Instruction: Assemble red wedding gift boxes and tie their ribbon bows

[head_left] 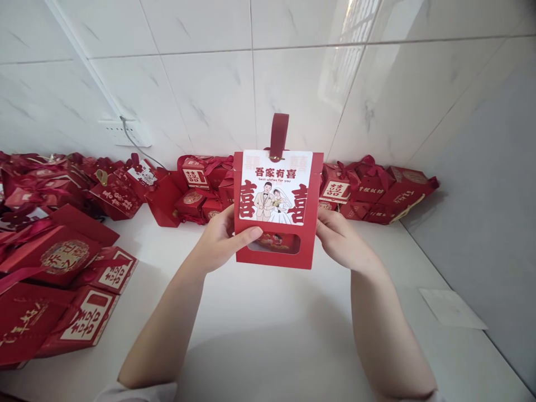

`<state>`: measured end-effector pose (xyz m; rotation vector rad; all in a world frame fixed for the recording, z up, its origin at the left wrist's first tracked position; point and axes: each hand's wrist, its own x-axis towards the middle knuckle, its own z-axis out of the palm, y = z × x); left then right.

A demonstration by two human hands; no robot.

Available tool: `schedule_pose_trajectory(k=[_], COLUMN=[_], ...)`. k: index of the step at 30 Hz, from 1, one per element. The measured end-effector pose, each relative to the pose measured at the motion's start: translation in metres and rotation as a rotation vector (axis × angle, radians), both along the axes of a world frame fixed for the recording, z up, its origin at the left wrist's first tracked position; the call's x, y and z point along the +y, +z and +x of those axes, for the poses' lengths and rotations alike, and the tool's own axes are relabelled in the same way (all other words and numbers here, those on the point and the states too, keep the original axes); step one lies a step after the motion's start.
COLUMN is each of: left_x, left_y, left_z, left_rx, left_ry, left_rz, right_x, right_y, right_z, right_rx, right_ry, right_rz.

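Note:
A red gift box (307, 245) with a white card showing a cartoon couple and a dark red strap loop (279, 134) on top is held upright above the white table. My left hand (224, 237) grips its left side, the thumb lying on the front by the cut-out window. Through that window (278, 242) a red printed item shows inside. My right hand (338, 234) holds the box's right edge, with its fingertips partly hidden behind it.
Many red boxes with ribbons (67, 251) are piled on the left. More red boxes (372, 190) line the tiled wall. A socket (125, 133) with a cable sits at back left. A pale flat panel (452, 308) lies at right.

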<state>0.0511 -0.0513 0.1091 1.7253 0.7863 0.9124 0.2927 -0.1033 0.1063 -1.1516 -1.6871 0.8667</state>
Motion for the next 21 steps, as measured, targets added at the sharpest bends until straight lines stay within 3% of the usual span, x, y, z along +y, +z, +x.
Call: schedule_pose_trajectory(k=[4, 11, 14, 17, 21], left_x=[0.001, 0.001, 0.001, 0.0, -0.002], left_y=[-0.001, -0.004, -0.008, -0.01, -0.007], left_z=[0.002, 0.013, 0.012, 0.013, 0.016], left_rx=[-0.019, 0.065, 0.199, 0.212, 0.224], left_ry=[0.004, 0.112, 0.005, -0.149, -0.143], left_rz=[-0.089, -0.22, -0.315, -0.304, -0.22], right_x=[0.0, -0.001, 0.001, 0.003, 0.003], right_y=[0.0, 0.003, 0.0, -0.003, -0.003], right_z=[0.001, -0.007, -0.017, -0.025, -0.027], right_rx=[-0.005, -0.186, -0.319, -0.428, -0.547], right_ry=[-0.024, -0.211, -0.263, -0.262, -0.255], right_rz=[0.004, 0.039, 0.118, 0.158, 0.115])
